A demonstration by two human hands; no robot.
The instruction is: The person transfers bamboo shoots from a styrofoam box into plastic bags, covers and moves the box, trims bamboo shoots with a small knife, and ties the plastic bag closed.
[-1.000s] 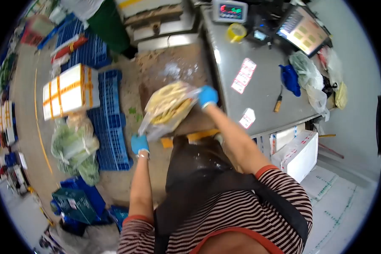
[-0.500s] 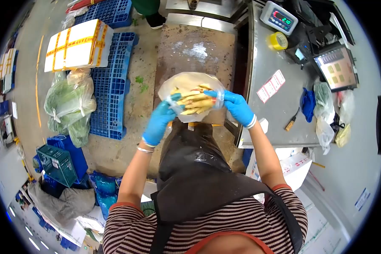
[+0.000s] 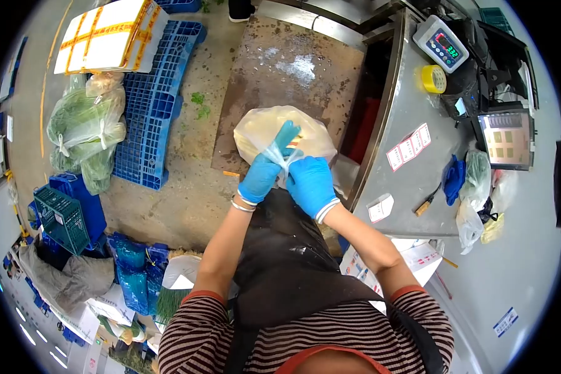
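A clear plastic bag [image 3: 252, 129] rests at the near end of a brown-stained platform, its mouth gathered towards me. Pale yellow, finger-like pieces [image 3: 295, 141] show through it in part; I cannot tell their kind. My left hand [image 3: 260, 179], in a blue glove, pinches the gathered plastic, with some fingers stretched forward over the bag. Beside it, my right hand [image 3: 313, 185], also gloved in blue, is closed around the bunched bag mouth. The plastic between the hands is twisted and taut.
The platform [image 3: 249, 81] lies ahead. On the right, a metal table [image 3: 386, 199] carries a scale display [image 3: 441, 43], yellow tape [image 3: 434, 79], labels [image 3: 409, 147] and a wooden-handled tool [image 3: 425, 204]. Leftward are a blue pallet [image 3: 144, 124], foam box [image 3: 106, 37] and bagged greens [image 3: 84, 128].
Both hands have come together and gathered the bag's mouth, which was spread wide with the yellow pieces exposed. My view has shifted slightly, and the scale reading has changed.
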